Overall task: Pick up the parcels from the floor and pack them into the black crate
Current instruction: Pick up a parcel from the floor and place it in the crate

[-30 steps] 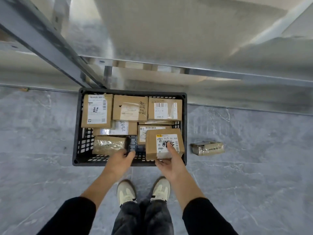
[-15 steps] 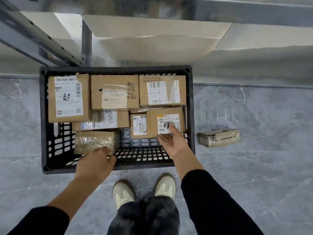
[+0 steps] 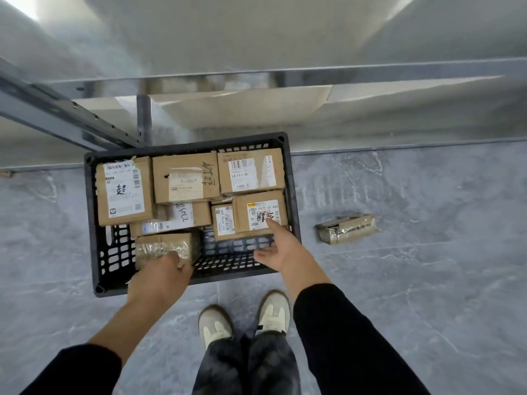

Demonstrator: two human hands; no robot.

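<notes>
Taped parcel in crate, left fingers gripping.

Below my head camera, grey marble-veined floor tiles run up to a grey steel shelving rack, its perforated upright reaching down towards the floor. Pale cardboard sheets lie under the rack's beam (overlapping, creased). Bright light glares at upper left.

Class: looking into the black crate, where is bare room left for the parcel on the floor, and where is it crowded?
Free: the mesh at the near right of the crate, bordered by the taped parcel, the labelled boxes and the near wall. A narrow strip runs along the left wall. Crowded: the back row and middle.
</notes>
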